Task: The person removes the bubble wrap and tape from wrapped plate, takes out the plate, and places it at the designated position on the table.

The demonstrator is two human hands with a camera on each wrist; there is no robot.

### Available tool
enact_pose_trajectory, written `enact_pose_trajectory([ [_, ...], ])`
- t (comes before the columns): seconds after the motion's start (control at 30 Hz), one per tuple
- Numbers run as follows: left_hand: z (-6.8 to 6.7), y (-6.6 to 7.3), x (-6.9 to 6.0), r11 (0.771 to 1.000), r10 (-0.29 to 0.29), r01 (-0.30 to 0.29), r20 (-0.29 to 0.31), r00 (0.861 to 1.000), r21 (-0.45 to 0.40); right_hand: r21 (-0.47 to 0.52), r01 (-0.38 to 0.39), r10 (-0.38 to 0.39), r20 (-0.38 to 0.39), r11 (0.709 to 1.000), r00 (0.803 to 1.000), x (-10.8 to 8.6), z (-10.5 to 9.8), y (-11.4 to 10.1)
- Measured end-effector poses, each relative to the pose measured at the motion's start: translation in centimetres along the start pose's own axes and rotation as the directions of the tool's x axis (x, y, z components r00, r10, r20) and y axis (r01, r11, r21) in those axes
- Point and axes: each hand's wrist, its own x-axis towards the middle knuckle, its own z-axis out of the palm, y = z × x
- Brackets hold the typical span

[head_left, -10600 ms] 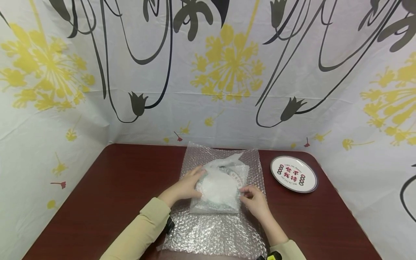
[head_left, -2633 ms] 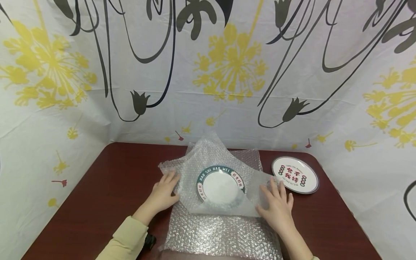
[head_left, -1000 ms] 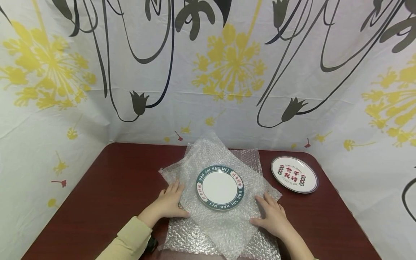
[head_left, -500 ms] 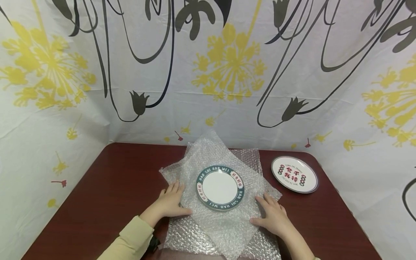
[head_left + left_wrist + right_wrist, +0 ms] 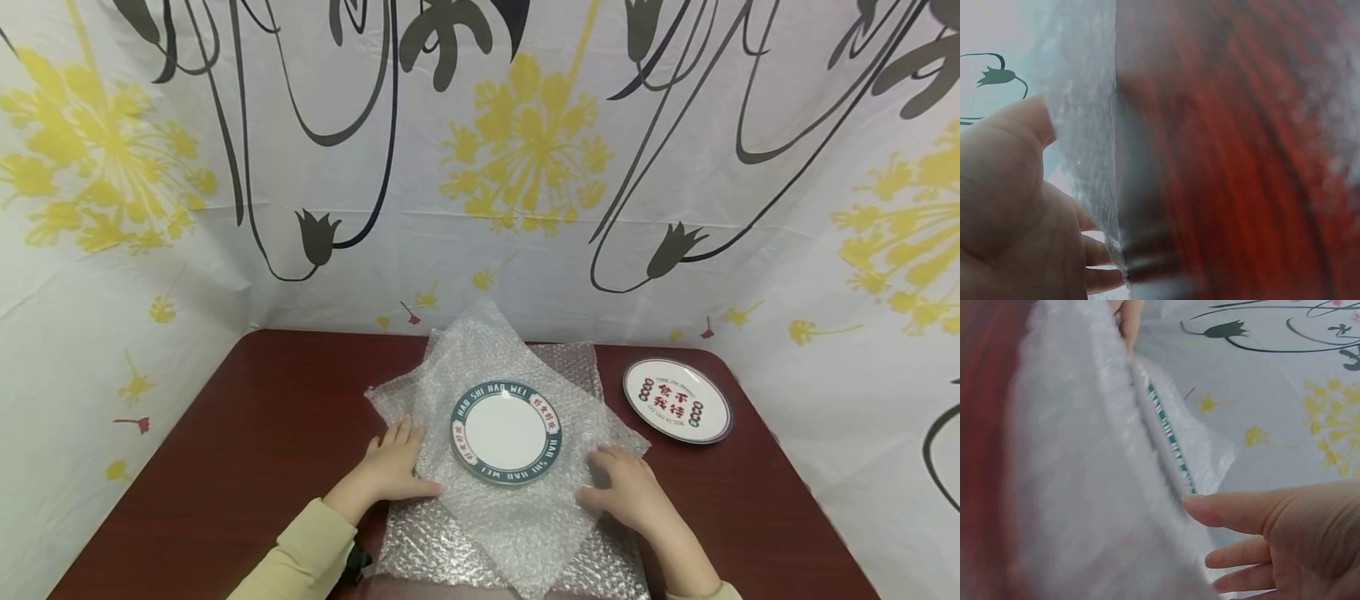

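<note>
A round plate point(image 5: 506, 432) with a white centre and a dark green lettered rim lies face up near the middle of the table. Under it a sheet of bubble wrap point(image 5: 517, 525) is spread out with its corners pointing outward. A larger bubble wrap sheet point(image 5: 420, 533) lies beneath. My left hand point(image 5: 390, 468) rests at the wrap's left edge, fingers extended and thumb toward the plate. At the right edge, my right hand point(image 5: 628, 490) touches the wrap with fingers slightly bent. In the right wrist view, its thumb point(image 5: 1222, 509) appears near the plate's rim.
A second white plate point(image 5: 677, 402) with red characters lies at the back right of the dark red table point(image 5: 225, 467). A patterned cloth point(image 5: 480, 167) hangs behind the table and along its sides.
Earlier the green-rimmed plate was folded inside the bubble wrap; the wrap was then opened flat around it. Over the last half second my right fingers bent slightly; the left hand stayed nearly still.
</note>
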Motion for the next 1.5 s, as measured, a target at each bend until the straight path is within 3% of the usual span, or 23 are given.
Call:
enact_pose_trajectory([
  [0.4,0.0,0.0,-0.1,1.000,-0.010,0.010,0.012,1.000,-0.008,0.213,-0.093,0.094,0.006,0.973,0.996,1.5,-0.8,-2.7],
  [0.6,-0.2,0.0,-0.2,1.000,-0.015,0.015,0.019,1.000,-0.011,0.269,-0.133,0.142,-0.014,0.954,0.990,2.5,-0.6,-2.8],
  [0.7,-0.3,0.0,-0.2,1.000,-0.017,0.017,0.023,1.000,-0.011,0.333,-0.157,0.173,-0.021,0.930,0.985,3.0,-0.3,-2.6],
  [1.0,-0.2,-0.1,-0.1,1.000,-0.027,0.028,0.030,0.999,-0.013,0.559,-0.195,0.259,-0.036,0.806,0.965,4.5,1.7,-1.9],
  [1.17,-0.2,0.0,-0.2,0.999,-0.030,0.030,0.029,0.999,-0.013,0.706,-0.218,0.279,0.029,0.674,0.960,4.8,2.5,-1.6],
  [1.27,-0.3,0.0,-0.3,0.999,-0.029,0.029,0.029,0.999,-0.015,0.757,-0.231,0.273,0.072,0.612,0.959,4.8,2.9,-1.5],
  [1.4,-0.4,0.1,-0.4,0.999,-0.025,0.026,0.028,0.999,-0.021,0.794,-0.247,0.261,0.116,0.556,0.958,4.9,3.3,-1.2],
  [1.5,-0.4,0.2,-0.5,0.999,-0.023,0.024,0.025,0.999,-0.022,0.808,-0.250,0.232,0.144,0.533,0.962,5.0,3.6,-1.0],
])
